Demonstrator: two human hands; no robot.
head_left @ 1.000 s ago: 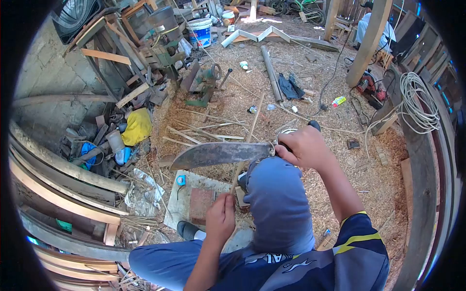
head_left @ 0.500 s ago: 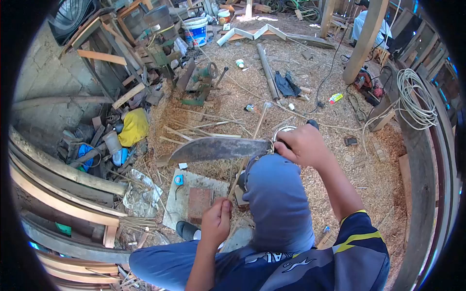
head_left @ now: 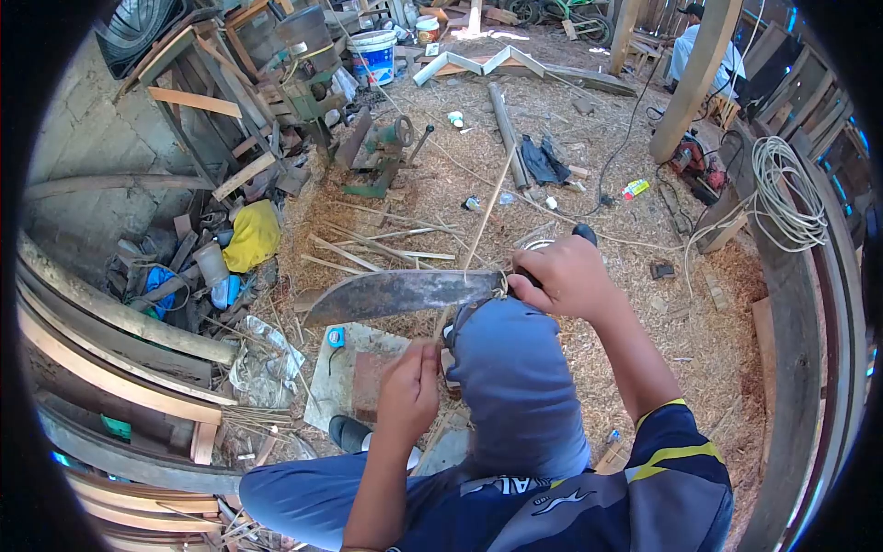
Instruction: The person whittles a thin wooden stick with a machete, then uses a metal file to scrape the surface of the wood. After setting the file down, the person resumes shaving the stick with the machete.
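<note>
My right hand (head_left: 563,276) grips the dark handle of a machete (head_left: 395,296) just beyond my bent knee. Its broad, worn blade points left, lying nearly level across the view. A thin wooden strip (head_left: 490,207) crosses the blade close to the handle and runs away from me over the floor. My left hand (head_left: 411,391) is closed round the near end of that strip, to the left of my knee. Several similar pale strips (head_left: 395,250) lie on the ground past the blade.
A board (head_left: 322,386) with a blue tape measure (head_left: 336,338) lies left of my knee. Beyond stand a green metal machine (head_left: 377,156) and a paint bucket (head_left: 372,60). Coiled cable (head_left: 789,193) hangs at right; a person (head_left: 704,55) sits far back. Shavings cover the floor.
The strip's far end now reaches farther out beyond the blade. My left hand has moved slightly forward with it, and the machete has shifted a little toward the left and nearer me.
</note>
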